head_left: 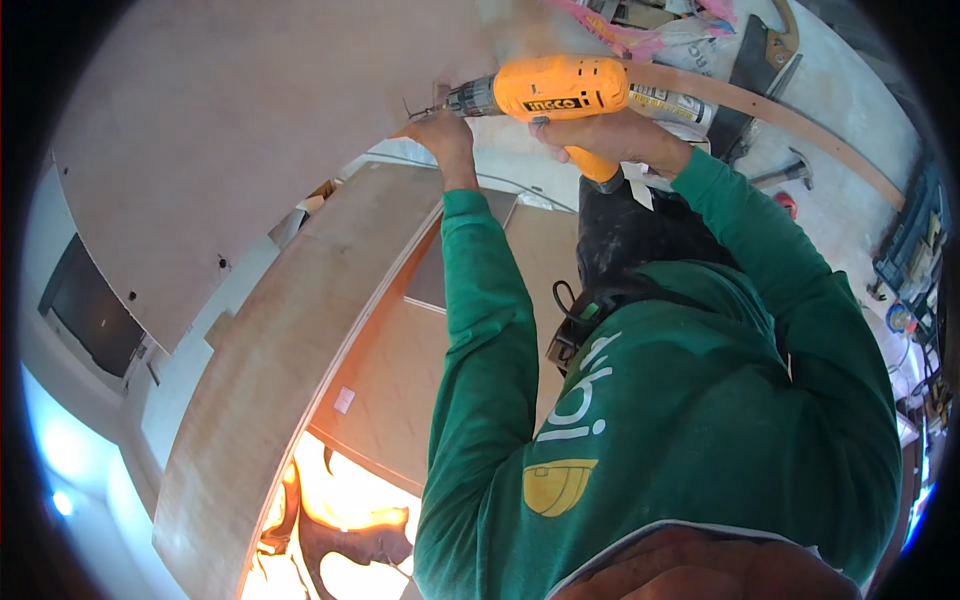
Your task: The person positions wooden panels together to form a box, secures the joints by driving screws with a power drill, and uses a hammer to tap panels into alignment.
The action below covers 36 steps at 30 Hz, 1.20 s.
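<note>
An orange power drill (560,88) lies level across the upper middle, its grip in my right hand (610,135), with the fingers wrapped round the handle near the trigger. Its dark chuck (470,97) points left at the edge of a large brown wooden panel (250,130). My left hand (440,135) is just below the chuck, fingers bent in at the drill's tip and the panel edge. What they pinch there is too small to make out. Thin dark strands stick out beside these fingers. Several dark holes show along the panel's far left side.
To the right lie a handsaw (780,45), a hammer (790,172), a white cartridge tube (670,103) and a long wooden strip (760,105). Pink plastic sheeting (620,35) is at the top. A wooden cabinet-like frame (290,300) stands below the panel, left of my arm.
</note>
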Each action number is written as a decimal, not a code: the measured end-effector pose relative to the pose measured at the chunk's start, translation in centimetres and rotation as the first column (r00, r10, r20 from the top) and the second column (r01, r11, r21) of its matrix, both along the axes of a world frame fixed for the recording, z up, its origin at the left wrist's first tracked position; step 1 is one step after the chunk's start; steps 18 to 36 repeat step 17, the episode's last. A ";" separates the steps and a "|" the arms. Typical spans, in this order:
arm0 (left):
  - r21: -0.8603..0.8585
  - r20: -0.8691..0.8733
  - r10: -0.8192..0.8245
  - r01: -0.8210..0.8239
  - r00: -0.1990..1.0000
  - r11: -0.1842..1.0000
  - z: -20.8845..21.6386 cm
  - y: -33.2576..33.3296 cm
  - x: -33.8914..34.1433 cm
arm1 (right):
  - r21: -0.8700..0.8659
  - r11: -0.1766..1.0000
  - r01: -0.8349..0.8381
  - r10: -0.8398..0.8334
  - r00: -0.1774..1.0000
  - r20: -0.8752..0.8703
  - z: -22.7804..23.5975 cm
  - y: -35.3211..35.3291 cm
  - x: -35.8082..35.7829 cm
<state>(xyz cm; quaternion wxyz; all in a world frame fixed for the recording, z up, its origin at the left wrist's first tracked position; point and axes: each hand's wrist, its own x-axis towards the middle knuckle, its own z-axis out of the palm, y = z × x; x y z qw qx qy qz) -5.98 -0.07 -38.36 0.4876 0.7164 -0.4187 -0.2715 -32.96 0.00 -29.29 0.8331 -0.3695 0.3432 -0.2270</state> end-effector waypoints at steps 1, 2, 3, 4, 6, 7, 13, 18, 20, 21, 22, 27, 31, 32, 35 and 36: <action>-0.038 -0.045 0.036 -0.037 0.998 0.999 0.5 -0.2 -0.6 | 0.008 1.000 -0.015 0.015 1.000 -0.005 0.1 -0.1 0.0; -0.073 -0.091 0.068 -0.075 0.994 0.995 1.1 -0.5 -1.1 | 0.006 1.000 -0.014 0.014 1.000 -0.001 0.3 -0.2 -0.1; -0.069 -0.080 0.058 -0.064 0.995 0.996 1.0 -0.5 -0.9 | 0.004 1.000 -0.018 0.018 1.000 0.003 0.4 -0.2 -0.1; -0.064 -0.069 0.048 -0.053 0.996 0.997 0.9 -0.3 -0.7 | 0.003 1.000 -0.021 0.021 1.000 0.007 0.5 -0.3 -0.1; -0.051 -0.037 0.057 -0.059 0.998 0.997 0.8 -0.2 -0.5 | 0.011 1.000 -0.019 0.019 1.000 0.001 0.1 -0.2 0.1; -0.044 -0.015 0.077 -0.077 0.997 0.996 0.6 -0.1 -0.7 | 0.018 1.000 -0.018 0.018 1.000 -0.001 0.0 -0.3 0.2; -0.133 -0.166 0.048 -0.071 0.985 0.989 -2.8 1.2 2.3 | 0.015 0.997 -0.073 0.073 0.997 0.013 -0.1 -0.2 0.5; 0.023 0.368 -0.052 0.047 0.928 0.999 -1.5 3.1 2.3 | -0.037 0.997 -0.073 0.075 0.995 0.063 0.2 0.4 1.1; 0.023 0.368 -0.052 0.047 0.928 0.999 -1.5 3.1 2.3 | -0.037 0.997 -0.073 0.075 0.995 0.063 0.2 0.4 1.1; 0.023 0.368 -0.052 0.047 0.928 0.999 -1.5 3.1 2.3 | -0.037 0.997 -0.073 0.075 0.995 0.063 0.2 0.4 1.1; 0.023 0.368 -0.052 0.047 0.928 0.999 -1.5 3.1 2.3 | -0.037 0.997 -0.073 0.075 0.995 0.063 0.2 0.4 1.1; 0.023 0.368 -0.052 0.047 0.928 0.999 -1.5 3.1 2.3 | -0.037 0.997 -0.073 0.075 0.995 0.063 0.2 0.4 1.1; 0.023 0.368 -0.052 0.047 0.928 0.999 -1.5 3.1 2.3 | -0.037 0.997 -0.073 0.075 0.995 0.063 0.2 0.4 1.1; 0.023 0.368 -0.052 0.047 0.928 0.999 -1.5 3.1 2.3 | -0.037 0.997 -0.073 0.075 0.995 0.063 0.2 0.4 1.1; 0.023 0.368 -0.052 0.047 0.928 0.999 -1.5 3.1 2.3 | -0.037 0.997 -0.073 0.075 0.995 0.063 0.2 0.4 1.1; 0.023 0.368 -0.052 0.047 0.928 0.999 -1.5 3.1 2.3 | -0.037 0.997 -0.073 0.075 0.995 0.063 0.2 0.4 1.1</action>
